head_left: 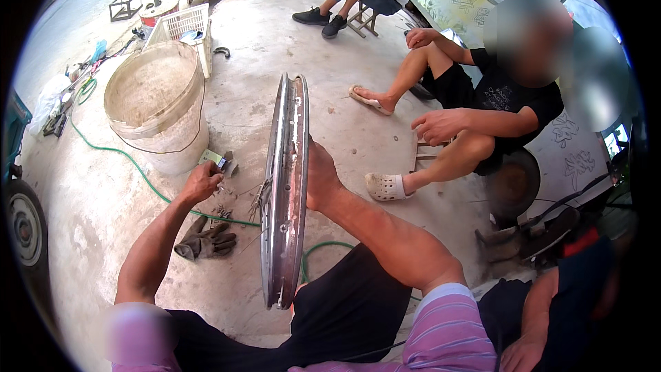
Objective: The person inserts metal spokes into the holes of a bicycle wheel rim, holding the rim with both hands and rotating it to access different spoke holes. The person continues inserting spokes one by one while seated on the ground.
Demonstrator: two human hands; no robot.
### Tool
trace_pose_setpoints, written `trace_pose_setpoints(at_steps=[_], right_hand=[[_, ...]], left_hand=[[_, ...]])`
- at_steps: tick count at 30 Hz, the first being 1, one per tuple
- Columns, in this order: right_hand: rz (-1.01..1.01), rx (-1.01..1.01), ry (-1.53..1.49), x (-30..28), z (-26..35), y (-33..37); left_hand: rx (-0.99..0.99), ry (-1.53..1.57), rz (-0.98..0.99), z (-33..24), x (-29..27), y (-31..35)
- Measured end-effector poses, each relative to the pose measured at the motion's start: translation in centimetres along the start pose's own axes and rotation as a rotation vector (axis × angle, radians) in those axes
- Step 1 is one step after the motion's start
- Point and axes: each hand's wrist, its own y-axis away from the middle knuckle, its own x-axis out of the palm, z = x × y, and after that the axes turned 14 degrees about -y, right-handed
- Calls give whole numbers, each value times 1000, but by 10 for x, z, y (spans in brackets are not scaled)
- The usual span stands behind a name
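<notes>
A metal wheel rim stands upright in front of me, seen almost edge-on, with worn, flaking patches along its channel. My right hand holds it from the right side, its fingertips hidden behind the metal. Thin spokes poke out on the rim's left. Apart from the rim, my left hand is closed with the fingers pressed together; what it holds, if anything, is too small to make out. Just beyond that hand a small open box lies on the ground. Below, a pair of dark work gloves rests on the concrete.
A large dirty white bucket stands at left, before a white crate. A green hose snakes across the floor. Two people sit on stools at right and far; another person's arm shows lower right. A vehicle tyre borders the left.
</notes>
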Motion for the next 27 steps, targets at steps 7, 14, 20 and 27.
trace_pose_setpoints(at_steps=[7, 14, 20, 27], right_hand=[[-81, -37, -89, 26, -6, 9], [-93, -44, -190, 27, -6, 12], [0, -162, 120, 18, -10, 7], [50, -286, 411, 17, -14, 4]], left_hand=[[168, 578, 25, -116, -91, 27], [593, 444, -28, -221, -137, 94], [767, 532, -42, -242, -132, 118], [888, 252, -363, -252, -117, 103]])
